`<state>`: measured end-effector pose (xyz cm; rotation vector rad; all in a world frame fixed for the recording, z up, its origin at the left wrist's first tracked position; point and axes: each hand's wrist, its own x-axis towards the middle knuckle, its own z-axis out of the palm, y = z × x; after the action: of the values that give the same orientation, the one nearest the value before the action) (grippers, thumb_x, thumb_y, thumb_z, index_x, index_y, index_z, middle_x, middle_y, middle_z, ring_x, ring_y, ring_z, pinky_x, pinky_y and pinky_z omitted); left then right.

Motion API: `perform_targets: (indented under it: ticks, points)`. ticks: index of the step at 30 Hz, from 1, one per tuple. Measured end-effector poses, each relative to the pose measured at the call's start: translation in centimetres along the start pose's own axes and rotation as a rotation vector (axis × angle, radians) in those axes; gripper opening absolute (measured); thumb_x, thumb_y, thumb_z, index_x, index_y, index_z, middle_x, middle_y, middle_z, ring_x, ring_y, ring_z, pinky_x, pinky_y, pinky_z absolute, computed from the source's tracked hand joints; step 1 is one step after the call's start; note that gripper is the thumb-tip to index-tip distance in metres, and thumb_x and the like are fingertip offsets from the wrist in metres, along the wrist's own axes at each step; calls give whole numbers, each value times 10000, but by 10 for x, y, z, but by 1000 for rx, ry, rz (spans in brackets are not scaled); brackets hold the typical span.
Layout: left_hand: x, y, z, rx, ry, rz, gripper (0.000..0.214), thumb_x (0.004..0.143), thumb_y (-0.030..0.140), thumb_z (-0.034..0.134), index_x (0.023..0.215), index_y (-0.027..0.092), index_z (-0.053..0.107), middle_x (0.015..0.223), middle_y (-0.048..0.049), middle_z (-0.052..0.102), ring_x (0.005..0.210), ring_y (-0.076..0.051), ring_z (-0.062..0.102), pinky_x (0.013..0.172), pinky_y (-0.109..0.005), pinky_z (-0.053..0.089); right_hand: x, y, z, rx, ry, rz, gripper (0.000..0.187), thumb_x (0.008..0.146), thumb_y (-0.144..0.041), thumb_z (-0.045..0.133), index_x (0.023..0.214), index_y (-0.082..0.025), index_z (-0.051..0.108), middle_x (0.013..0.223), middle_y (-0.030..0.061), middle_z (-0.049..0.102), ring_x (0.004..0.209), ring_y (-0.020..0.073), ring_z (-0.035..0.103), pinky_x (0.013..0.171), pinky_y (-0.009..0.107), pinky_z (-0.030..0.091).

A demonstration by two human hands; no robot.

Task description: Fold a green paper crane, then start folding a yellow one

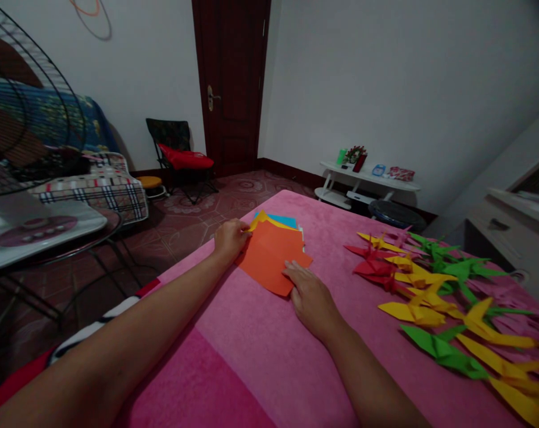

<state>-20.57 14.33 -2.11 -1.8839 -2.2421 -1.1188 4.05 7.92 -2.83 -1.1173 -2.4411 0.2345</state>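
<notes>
On the pink cloth lies a small stack of coloured paper sheets. An orange paper sheet (272, 252) is on top, with yellow paper (263, 216) and blue paper (284, 220) showing behind its far edge. My left hand (231, 241) pinches the sheets' left edge near the yellow corner. At the right side, my right hand (309, 294) has its fingers over the orange sheet's near edge; its grip underneath is partly hidden. Several folded paper cranes, among them a red crane (376, 268), a yellow crane (414, 312) and a green crane (445, 351), lie to the right.
The pink-covered table (251, 333) spreads before me. A fan (24, 119) stands on a side table at left. Farther back are a folding chair (175, 145) with a red cushion, a dark door (231, 89) and a low white shelf (372, 178).
</notes>
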Motion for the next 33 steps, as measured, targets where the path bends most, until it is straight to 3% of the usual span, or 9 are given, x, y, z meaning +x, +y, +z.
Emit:
perform_targets:
  ticks: [5, 10, 17, 21, 23, 26, 31, 33]
  points:
    - [1, -4, 4, -177, 16, -12, 299, 723, 303, 671, 996, 194, 726, 832, -44, 708, 725, -161, 607, 629, -249, 404, -1, 0, 0, -7, 1, 2, 497, 754, -4, 425, 1209, -91, 607, 1360, 144, 540, 1301, 239, 461, 1114, 422, 350]
    - [7, -13, 8, -377, 55, -84, 227, 705, 316, 655, 819, 153, 764, 705, -50, 712, 630, -173, 606, 564, -252, 397, 0, 2, 1, 7, -7, 2, 506, 749, -1, 425, 1215, -82, 605, 1365, 141, 535, 1312, 240, 446, 1126, 419, 331]
    - [18, -23, 0, -741, 347, -276, 233, 669, 318, 680, 786, 121, 722, 730, -49, 691, 623, -136, 593, 548, -212, 416, -1, 1, 1, -10, -12, 7, 508, 747, -4, 421, 1215, -81, 603, 1370, 138, 531, 1305, 240, 454, 1120, 410, 341]
    - [26, -28, -10, -998, 503, -448, 171, 730, 274, 612, 808, 123, 629, 623, 27, 587, 455, -67, 490, 439, -174, 349, 0, 2, 3, -19, -2, 4, 505, 751, -12, 417, 1214, -86, 605, 1374, 135, 529, 1308, 237, 449, 1124, 406, 335]
    - [29, -26, -17, -1137, 514, -515, 101, 762, 238, 580, 785, 141, 563, 581, 65, 516, 393, -35, 415, 401, -152, 299, 1, 2, 4, -31, -3, 14, 525, 736, -2, 410, 1220, -74, 600, 1389, 150, 509, 1320, 243, 433, 1127, 419, 326]
    - [27, -8, -28, -1358, 374, -550, 118, 757, 165, 596, 721, 157, 484, 553, 89, 446, 358, -2, 322, 378, -124, 236, 3, 0, 2, -35, 1, 31, 572, 704, 13, 402, 1240, -72, 582, 1419, 159, 470, 1346, 256, 392, 1126, 460, 312]
    - [1, 48, -39, -1611, -112, -543, 164, 801, 100, 526, 674, 159, 440, 519, 81, 389, 334, 1, 258, 358, -116, 189, -8, -2, -5, 24, 128, 18, 512, 701, -24, 461, 1180, -128, 608, 1414, 140, 478, 1342, 268, 382, 1145, 510, 234]
    - [-16, 71, -37, -1644, -300, -543, 149, 821, 117, 513, 687, 156, 464, 501, 81, 377, 328, -6, 263, 354, -118, 203, -19, -3, -9, 95, 215, 29, 520, 662, 5, 461, 1131, -151, 623, 1340, 122, 542, 1276, 252, 447, 1120, 479, 293]
